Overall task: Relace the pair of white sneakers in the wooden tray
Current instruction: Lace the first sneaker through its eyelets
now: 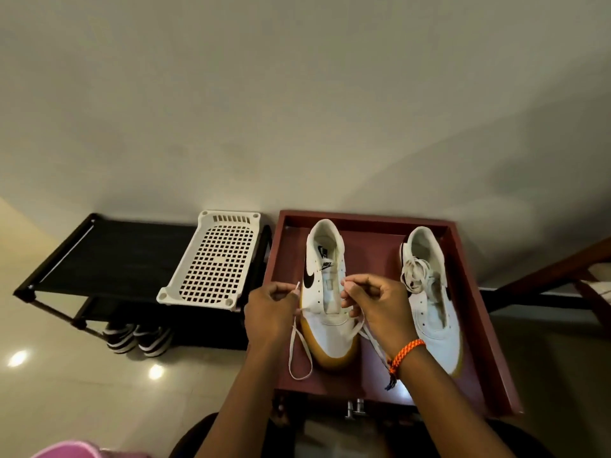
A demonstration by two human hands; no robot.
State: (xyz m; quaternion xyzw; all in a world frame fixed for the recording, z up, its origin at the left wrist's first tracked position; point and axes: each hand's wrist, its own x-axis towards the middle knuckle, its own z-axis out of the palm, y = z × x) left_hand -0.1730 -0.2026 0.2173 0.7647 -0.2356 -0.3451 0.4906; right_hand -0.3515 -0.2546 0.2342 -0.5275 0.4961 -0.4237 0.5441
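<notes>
Both hands, left hand point(271, 304) and right hand point(373, 302), pinch lace point(299, 352) ends over left sneaker point(327, 292)

— What sits left of the tray?
— A black shoe rack point(109, 256) against the wall, a white perforated plastic shelf point(213, 259) on its right end.
— Anything beneath?
— Dark striped shoes point(137, 337) on the glossy floor point(66, 375).

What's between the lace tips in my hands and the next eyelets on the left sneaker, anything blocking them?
Nothing visible does. The left hand and right hand each pinch a lace end right beside the left sneaker, whose open eyelets lie uncovered.
</notes>
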